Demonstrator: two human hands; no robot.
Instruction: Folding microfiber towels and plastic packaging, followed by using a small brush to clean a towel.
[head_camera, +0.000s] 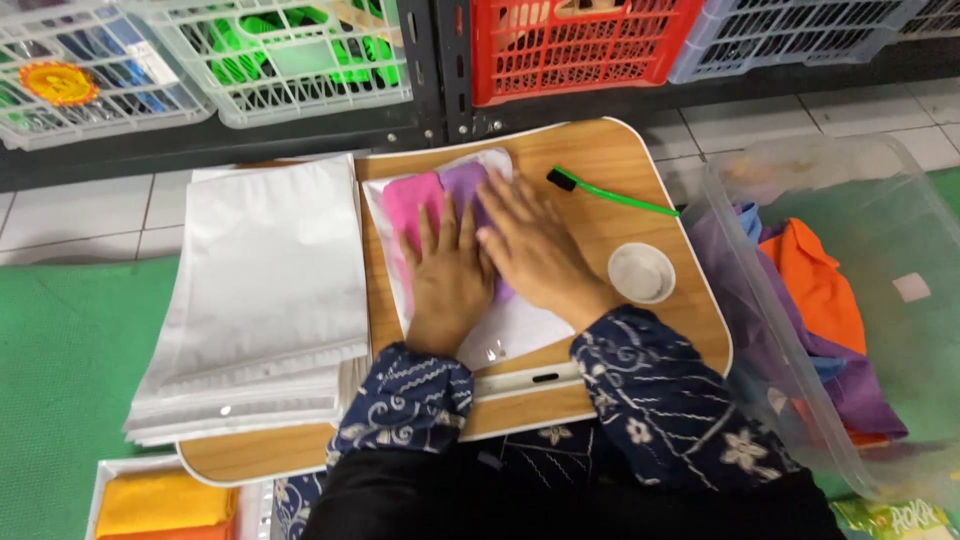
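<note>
1. Far left, white mesh baskets (270, 60) sit on a dark shelf, holding packaged goods within arm's reach of the floor-level work spot.
2. Near left, a white tray (110, 470) holds folded yellow and orange cloths (160, 500), apparently sorted by colour.
3. A thick stack of white pouches (265, 300) lies on the left part of the wooden lap desk (600, 150), its edges squared, just beside the work in hand.
4. The left hand (445, 275) lies flat, fingers spread and gripping nothing, pressing a clear bag (500, 330) with pink and purple cloth (430, 195) inside against the desk, seemingly to flatten it.
5. The right hand (535, 250) is likewise open and palm-down, overlapping the purple side of the same bag at the desk's middle.
6. A green-handled brush (605, 192) and a small white round dish (641, 272) rest to the right, apart from the bag.
7. Far right, a clear plastic tub (760, 330) on the floor holds loose orange and purple fabric (820, 290).
</note>
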